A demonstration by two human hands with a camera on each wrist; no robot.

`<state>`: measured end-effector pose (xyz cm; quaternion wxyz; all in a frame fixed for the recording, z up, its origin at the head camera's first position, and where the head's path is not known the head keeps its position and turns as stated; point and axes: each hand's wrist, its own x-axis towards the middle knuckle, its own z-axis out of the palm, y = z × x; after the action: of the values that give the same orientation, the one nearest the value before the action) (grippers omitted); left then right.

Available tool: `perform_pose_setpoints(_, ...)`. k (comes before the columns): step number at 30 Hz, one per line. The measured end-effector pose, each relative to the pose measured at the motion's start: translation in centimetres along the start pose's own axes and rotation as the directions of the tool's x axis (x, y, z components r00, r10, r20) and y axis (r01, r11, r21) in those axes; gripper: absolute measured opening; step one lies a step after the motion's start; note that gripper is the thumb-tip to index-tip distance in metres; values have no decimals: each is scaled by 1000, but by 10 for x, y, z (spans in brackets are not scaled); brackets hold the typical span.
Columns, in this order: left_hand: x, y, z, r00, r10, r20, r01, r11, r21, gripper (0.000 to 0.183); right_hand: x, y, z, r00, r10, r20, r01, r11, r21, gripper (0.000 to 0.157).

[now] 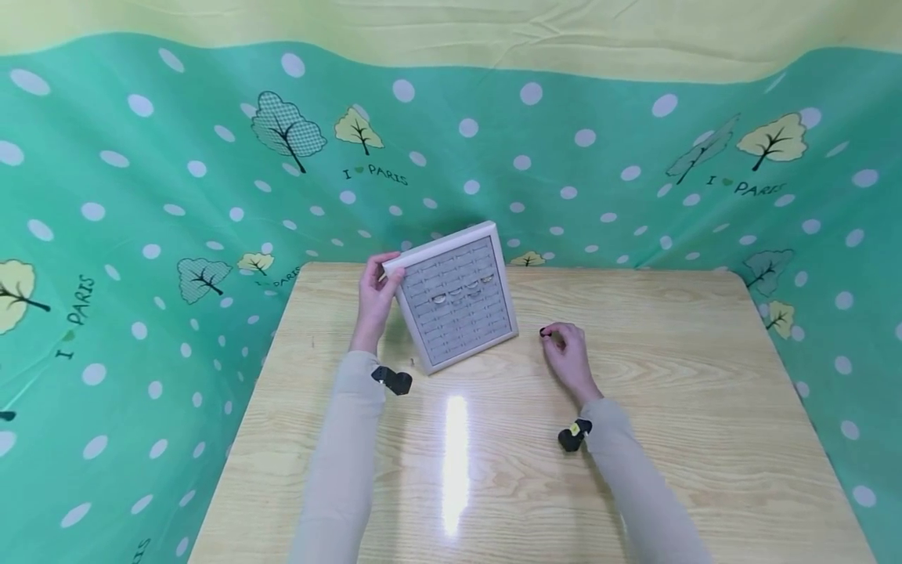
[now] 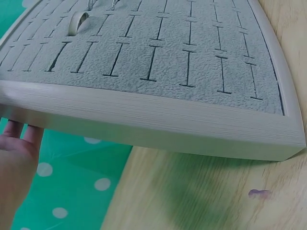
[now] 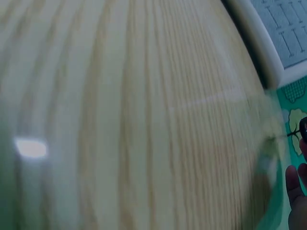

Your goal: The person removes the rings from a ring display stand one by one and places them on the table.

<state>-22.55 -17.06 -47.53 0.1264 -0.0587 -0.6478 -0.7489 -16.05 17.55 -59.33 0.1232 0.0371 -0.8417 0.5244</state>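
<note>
My left hand (image 1: pixel 374 296) grips the top left corner of a ring display tray (image 1: pixel 442 366), thumb on its front. The tray has a pale frame and a grey slotted pad, and is held tilted up with its lower edge at the table. Several rings (image 1: pixel 440 299) sit in the pad's slots. In the left wrist view, a silvery band ring (image 2: pixel 76 23) stands up from a slot. To the right of the tray, my right hand (image 1: pixel 566 352) pinches a small black round thing (image 1: pixel 543 332) above the table. Only its edge shows in the right wrist view, so its kind is unclear.
The light wooden table (image 1: pixel 705 376) reaches back to a green dotted curtain (image 1: pixel 493 157), which also hangs at both sides. A bright light reflection (image 1: pixel 455 462) lies on the tabletop in front of the tray. Black wrist cameras (image 1: pixel 392 381) sit on both sleeves.
</note>
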Motion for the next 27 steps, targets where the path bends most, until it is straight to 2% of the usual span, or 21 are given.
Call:
perform_pose_setpoints(8, -2, -1, -2, 998, -61, -5, 61, 997, -41, 28, 4, 23, -21, 999, -43, -21, 42, 997, -58, 8)
perform_pose_setpoints(15, -1, -3, -3, 998, -64, -7, 63, 997, -40, 29, 7, 35, -40, 998, -61, -13, 59, 989, -135, 8)
perform_pose_setpoints(22, -1, -4, -3, 997, -79, -5, 78, 996, -41, 35, 7, 38, -50, 999, -30, -43, 27, 996, -81, 9)
perform_pose_setpoints(27, 1, -2, -3, 995, -96, 9, 96, 995, -37, 38, 6, 38, -48, 997, -44, -61, 38, 995, -95, 9)
